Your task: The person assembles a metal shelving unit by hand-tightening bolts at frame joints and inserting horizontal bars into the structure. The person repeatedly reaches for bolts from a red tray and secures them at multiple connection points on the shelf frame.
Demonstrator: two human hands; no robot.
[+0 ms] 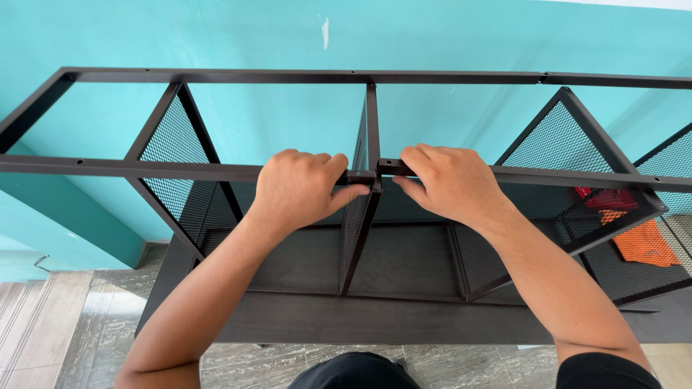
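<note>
The near rail [180,171] of a dark metal frame runs left to right, its long axis level and parallel to the far rail [288,75]. The left hand [299,189] grasps it just left of the middle mesh panel [358,209]; the right hand [450,180] grips the rail's other section just right. Four mesh panels show, perhaps more beyond the right edge. An orange object [641,241] lies behind the right mesh.

frame rail [180,171] joint hidden under fingers [317,160]
</note>
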